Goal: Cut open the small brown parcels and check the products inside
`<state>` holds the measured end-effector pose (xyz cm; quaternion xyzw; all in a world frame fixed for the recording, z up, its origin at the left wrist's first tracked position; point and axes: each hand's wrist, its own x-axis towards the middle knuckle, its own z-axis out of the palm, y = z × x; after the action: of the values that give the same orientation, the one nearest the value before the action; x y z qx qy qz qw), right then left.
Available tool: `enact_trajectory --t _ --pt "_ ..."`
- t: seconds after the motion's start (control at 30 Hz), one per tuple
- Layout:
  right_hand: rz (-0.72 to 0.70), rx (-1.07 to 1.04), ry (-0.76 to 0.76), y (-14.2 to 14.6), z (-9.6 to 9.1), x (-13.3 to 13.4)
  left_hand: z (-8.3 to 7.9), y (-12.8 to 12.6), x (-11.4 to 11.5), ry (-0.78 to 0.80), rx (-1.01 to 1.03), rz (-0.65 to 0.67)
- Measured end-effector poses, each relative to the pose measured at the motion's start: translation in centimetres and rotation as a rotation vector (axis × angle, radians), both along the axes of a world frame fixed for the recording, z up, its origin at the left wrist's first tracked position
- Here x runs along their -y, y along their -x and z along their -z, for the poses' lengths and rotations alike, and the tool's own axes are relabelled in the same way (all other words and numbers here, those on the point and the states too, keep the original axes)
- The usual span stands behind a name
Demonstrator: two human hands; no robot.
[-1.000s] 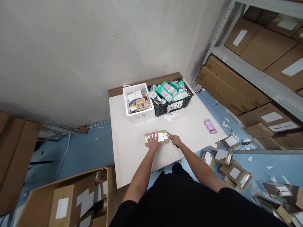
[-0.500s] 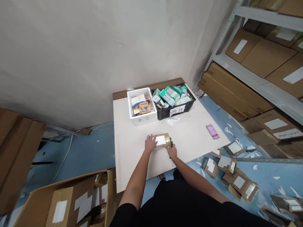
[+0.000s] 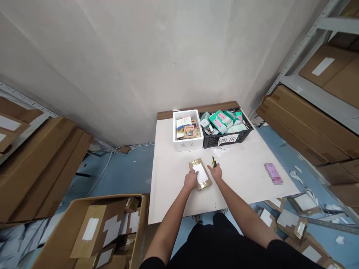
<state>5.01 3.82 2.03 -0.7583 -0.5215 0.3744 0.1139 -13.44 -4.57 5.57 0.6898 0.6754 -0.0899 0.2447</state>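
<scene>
A small flat cardboard box (image 3: 204,175) lies at an angle on the white table, with a white label on top and clear tape across both ends. My left hand (image 3: 191,180) grips its left edge, thumb over the label. In my right hand (image 3: 216,173) is a yellow and black utility knife (image 3: 214,162), pointing away from me just right of the box and apart from it. Whether its blade is out is too small to tell.
Behind stand a white foam bin (image 3: 188,145) of small packs and a black plastic basket (image 3: 210,142) of green-and-pink boxes. A blurred pink item (image 3: 273,173) lies at right. A large open carton (image 3: 144,209) of parcels stands left; opened boxes (image 3: 288,220) litter the floor at right.
The box has been turned from lying crosswise to pointing away from me. My right hand with the knife has come off its right end. The view has swung left.
</scene>
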Motion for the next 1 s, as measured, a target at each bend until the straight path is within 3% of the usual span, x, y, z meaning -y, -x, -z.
enact_trajectory --t 0.13,0.23,0.3,0.43,0.53,0.77,1.0 --pt "0.004 0.021 0.085 -1.3 2.7 7.2 0.6 0.8 -3.3 0.038 -0.025 0.277" --pt "0.010 -0.030 0.128 -1.4 4.4 9.6 1.9 0.7 -3.6 0.039 -0.063 0.283" --pt "0.043 -0.032 0.126 -1.5 4.3 8.5 2.8 0.0 -2.9 0.027 -0.104 0.179" --pt "0.078 0.056 0.082 -1.7 2.0 2.7 3.7 -2.7 -0.7 0.041 -0.197 -0.093" --pt "0.077 0.014 0.043 -2.7 0.8 0.1 3.9 -3.9 0.5 0.014 -0.207 -0.114" --pt "-0.113 -0.163 0.164 -7.3 1.7 3.1 4.7 -3.1 1.7 -0.054 -0.108 -0.137" --pt "-0.166 -0.155 0.237 -7.4 1.4 3.6 5.0 -3.1 1.7 -0.045 -0.067 -0.140"
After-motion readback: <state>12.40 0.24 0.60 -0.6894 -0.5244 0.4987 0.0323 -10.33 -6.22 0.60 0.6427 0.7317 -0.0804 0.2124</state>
